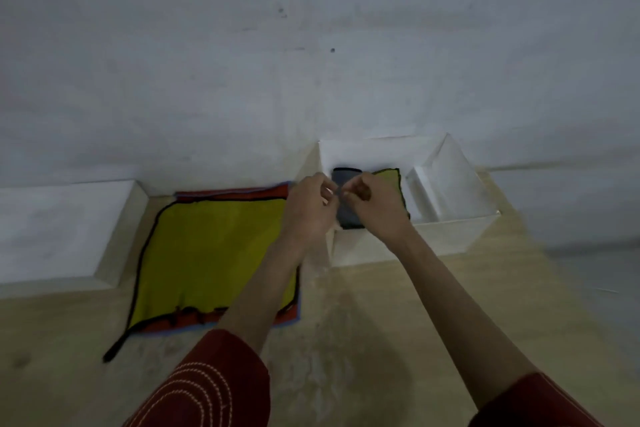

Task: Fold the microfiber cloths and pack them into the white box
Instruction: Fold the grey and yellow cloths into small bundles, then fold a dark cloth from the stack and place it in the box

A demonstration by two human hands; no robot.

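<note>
Over the left part of the white box [415, 236]: left hand [310, 208] and right hand [374, 204], nearly touching each other. Fingers of both curled inward, tips close together just above a folded grey cloth [349, 218]. Pinching that cloth or merely held over it: cannot tell, too blurred at the fingertips. Inside the box at its left end, the grey cloth, partly hidden under both hands, its far end showing past the knuckles. Just beside it on the right, in the same box and touching it, a folded yellow-green cloth [389, 180] with dark edging. Farther right in the box, a white insert [429, 184] standing on a slant.

Left of the box, on the wooden table [381, 322], a stack of 3 unfolded cloths lying flat: yellow cloth [214, 253] on top with a black hem, red cloth [249, 194] showing beneath at the far and near edges, blue cloth [297, 317] peeking out lowest at the near-right corner. Across the stack's right side, the left forearm.

At the far left, a flat white carton [59, 229] against the pale grey wall [311, 45]. At the bottom edge, 2 dark red sleeves [214, 385], the left one with white stitching.
</note>
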